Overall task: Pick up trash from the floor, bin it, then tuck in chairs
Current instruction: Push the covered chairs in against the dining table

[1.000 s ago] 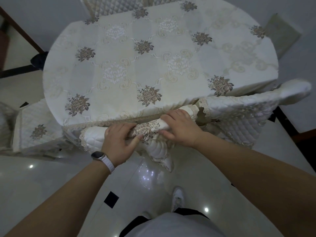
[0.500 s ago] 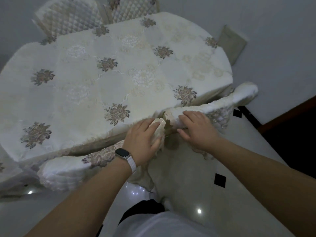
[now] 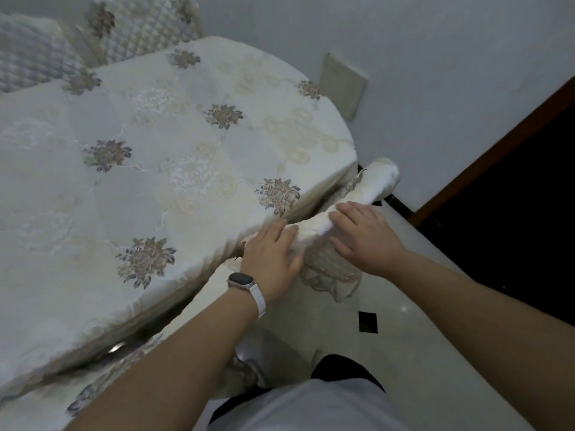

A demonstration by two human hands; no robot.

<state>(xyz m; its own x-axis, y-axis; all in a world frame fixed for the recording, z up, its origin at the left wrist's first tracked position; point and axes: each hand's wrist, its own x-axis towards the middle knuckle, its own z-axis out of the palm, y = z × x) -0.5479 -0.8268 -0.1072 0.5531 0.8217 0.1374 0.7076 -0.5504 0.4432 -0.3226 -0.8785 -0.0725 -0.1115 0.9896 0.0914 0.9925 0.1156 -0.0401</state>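
- Pale tiled floor [image 3: 413, 331] and a desk [image 3: 161, 169] under an embroidered cloth fill the view.
- Since a second ago, both hands have shifted from one chair back to the next chair [image 3: 348, 213], at the desk's right end.
- Left hand [image 3: 272, 259] and right hand [image 3: 365, 241] lie flat, fingers loosely spread, on its padded top rail, gripping nothing.
- It stands just beside the desk edge, so tucking looks nearly finished here.

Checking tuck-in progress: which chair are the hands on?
The chair at the table's right corner, under both hands; the quilted-back chairs stand untouched at the far side.
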